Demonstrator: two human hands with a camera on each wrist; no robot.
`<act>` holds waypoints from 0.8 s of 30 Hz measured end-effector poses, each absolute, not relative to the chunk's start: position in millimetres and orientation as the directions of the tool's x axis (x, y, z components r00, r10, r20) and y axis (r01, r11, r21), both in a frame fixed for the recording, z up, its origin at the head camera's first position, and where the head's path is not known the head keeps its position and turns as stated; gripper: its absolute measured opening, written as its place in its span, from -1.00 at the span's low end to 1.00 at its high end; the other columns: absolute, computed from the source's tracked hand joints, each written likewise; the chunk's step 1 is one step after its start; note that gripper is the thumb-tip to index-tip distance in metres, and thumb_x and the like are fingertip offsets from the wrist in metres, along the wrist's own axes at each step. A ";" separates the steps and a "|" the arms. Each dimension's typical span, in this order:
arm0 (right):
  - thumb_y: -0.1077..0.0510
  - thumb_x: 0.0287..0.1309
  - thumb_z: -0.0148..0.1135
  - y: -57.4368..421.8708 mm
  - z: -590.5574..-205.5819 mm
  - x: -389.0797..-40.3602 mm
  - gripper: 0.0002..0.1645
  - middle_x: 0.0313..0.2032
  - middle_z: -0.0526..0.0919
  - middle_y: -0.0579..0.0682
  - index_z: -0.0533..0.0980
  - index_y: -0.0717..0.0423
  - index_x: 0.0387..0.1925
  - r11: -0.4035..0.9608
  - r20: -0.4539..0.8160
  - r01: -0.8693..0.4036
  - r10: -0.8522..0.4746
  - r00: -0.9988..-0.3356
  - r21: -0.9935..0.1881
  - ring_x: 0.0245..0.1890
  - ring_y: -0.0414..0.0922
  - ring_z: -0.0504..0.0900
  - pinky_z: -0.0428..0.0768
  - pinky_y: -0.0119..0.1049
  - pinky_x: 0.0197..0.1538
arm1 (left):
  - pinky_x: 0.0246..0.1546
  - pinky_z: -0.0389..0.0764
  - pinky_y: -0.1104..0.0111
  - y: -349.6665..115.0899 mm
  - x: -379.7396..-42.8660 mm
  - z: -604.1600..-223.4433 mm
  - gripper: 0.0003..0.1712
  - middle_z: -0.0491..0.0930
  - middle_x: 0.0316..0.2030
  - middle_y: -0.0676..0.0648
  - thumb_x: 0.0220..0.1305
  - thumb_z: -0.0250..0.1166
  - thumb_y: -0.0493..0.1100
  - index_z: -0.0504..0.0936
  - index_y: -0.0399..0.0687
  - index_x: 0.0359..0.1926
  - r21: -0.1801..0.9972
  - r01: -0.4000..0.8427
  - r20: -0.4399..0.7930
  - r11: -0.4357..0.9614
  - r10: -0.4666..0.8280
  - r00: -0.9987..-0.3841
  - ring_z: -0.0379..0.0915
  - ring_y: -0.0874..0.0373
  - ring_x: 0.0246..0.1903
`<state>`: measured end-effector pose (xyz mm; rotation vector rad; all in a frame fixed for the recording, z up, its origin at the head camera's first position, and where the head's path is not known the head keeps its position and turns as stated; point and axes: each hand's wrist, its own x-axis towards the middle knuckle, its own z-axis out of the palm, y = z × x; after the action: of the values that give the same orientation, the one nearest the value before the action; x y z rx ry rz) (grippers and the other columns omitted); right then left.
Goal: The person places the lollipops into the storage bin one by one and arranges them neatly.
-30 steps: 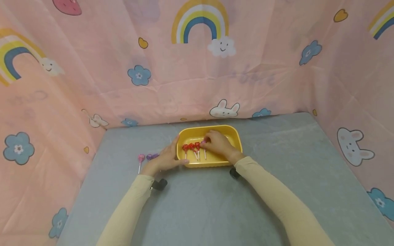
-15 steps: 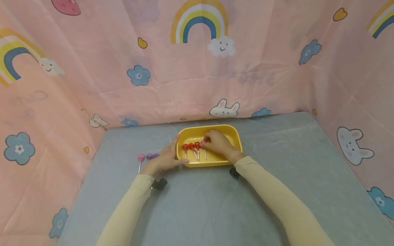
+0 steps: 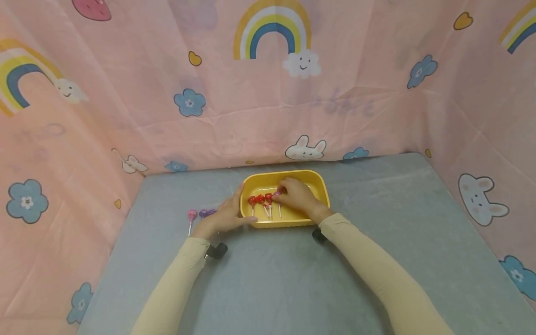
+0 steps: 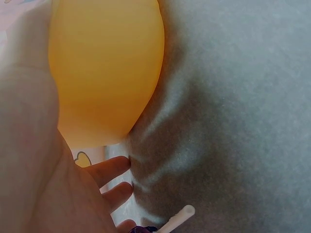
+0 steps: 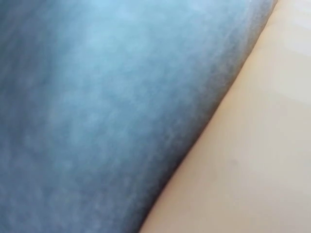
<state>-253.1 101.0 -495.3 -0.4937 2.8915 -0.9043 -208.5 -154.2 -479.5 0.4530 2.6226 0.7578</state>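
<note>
A yellow plastic box stands at the back of the table, with several red-wrapped lollipops lying side by side in its left half. Inside it, my right hand pinches the head of a purple-pink lollipop, whose white stick points toward me. My left hand rests against the box's left end, fingers extended and thumb along the front rim. Seen from the left wrist, the box's wall lies beside the palm, and fingertips stick out below it. The right wrist view shows no fingertips.
Left of the box, a pink lollipop and purple lollipops lie on the grey table, partly behind the left hand. A white stick shows near the left fingers. A pink printed curtain closes off the back and sides.
</note>
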 end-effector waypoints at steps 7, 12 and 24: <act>-0.16 0.16 0.37 101.1 -495.5 -253.1 -0.66 -0.29 0.59 -0.03 0.61 0.02 -0.31 0.775 0.025 -0.277 -0.320 -0.947 -0.568 -0.25 -0.09 0.52 0.56 -0.23 -0.05 | 0.54 -0.02 -0.11 -155.5 -212.1 -484.4 0.39 -0.09 0.57 -0.27 0.13 0.34 0.36 -0.50 0.13 0.57 0.568 0.189 -0.267 0.801 0.396 -0.878 -0.10 -0.23 0.54; -0.18 0.16 0.36 101.4 -495.3 -252.9 -0.64 -0.28 0.59 -0.04 0.61 0.02 -0.29 0.774 0.017 -0.271 -0.319 -0.948 -0.573 -0.24 -0.09 0.52 0.56 -0.23 -0.03 | 0.55 -0.04 -0.10 -155.7 -212.4 -485.4 0.39 -0.13 0.58 -0.24 0.13 0.33 0.37 -0.51 0.14 0.56 0.563 0.189 -0.272 0.804 0.397 -0.877 -0.13 -0.21 0.55; -0.20 0.16 0.35 102.6 -492.8 -251.9 -0.61 -0.25 0.59 -0.03 0.59 0.02 -0.24 0.780 -0.001 -0.265 -0.323 -0.946 -0.567 -0.22 -0.09 0.52 0.56 -0.22 -0.02 | 0.54 -0.02 -0.11 -153.8 -209.2 -480.2 0.37 -0.14 0.58 -0.23 0.15 0.32 0.37 -0.51 0.16 0.56 0.554 0.170 -0.290 0.815 0.381 -0.878 -0.14 -0.21 0.55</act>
<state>-251.9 102.6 -492.8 -0.4756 2.8705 -0.8916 -209.2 -153.8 -480.2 0.4134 2.6079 0.7450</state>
